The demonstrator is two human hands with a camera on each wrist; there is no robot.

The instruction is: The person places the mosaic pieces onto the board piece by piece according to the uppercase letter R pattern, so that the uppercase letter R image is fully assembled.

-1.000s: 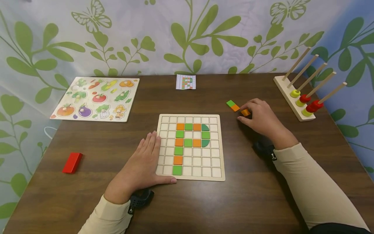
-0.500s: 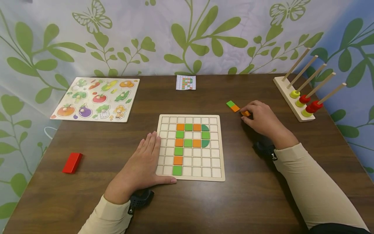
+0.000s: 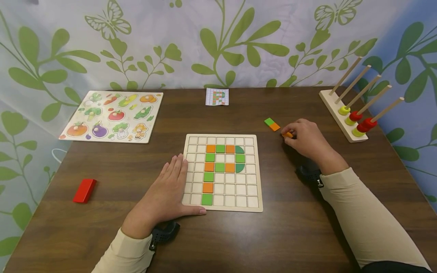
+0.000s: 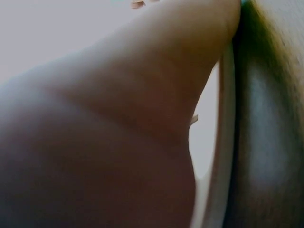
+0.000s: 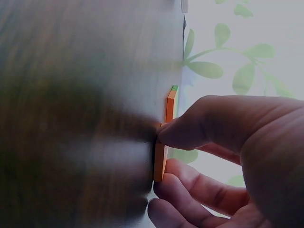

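My left hand (image 3: pixel 167 191) lies flat with straight fingers along the left edge of the wooden grid board (image 3: pixel 260 182), its thumb by the near edge. Orange, light green and dark green tiles in the board's squares make a P shape. To the board's upper right, my right hand (image 3: pixel 304 138) pinches an orange tile (image 3: pixel 288 134) at the tabletop. In the right wrist view, the thumb and fingers hold this orange tile (image 5: pixel 160 164) on edge. A green tile (image 3: pixel 269 121) and an orange tile (image 3: pixel 274 126) lie side by side just beyond the fingertips.
A small pattern card (image 3: pixel 217 97) lies at the table's back. At back left is a vegetable puzzle board (image 3: pixel 109 115); a red block (image 3: pixel 84 190) lies at left. A peg stand with rings (image 3: pixel 343 115) stands at right, and a printed cloth hangs behind.
My right hand has shifted slightly right and nearer, with the orange tile drawn a little away from the green and orange pair. The left hand has stayed in place.
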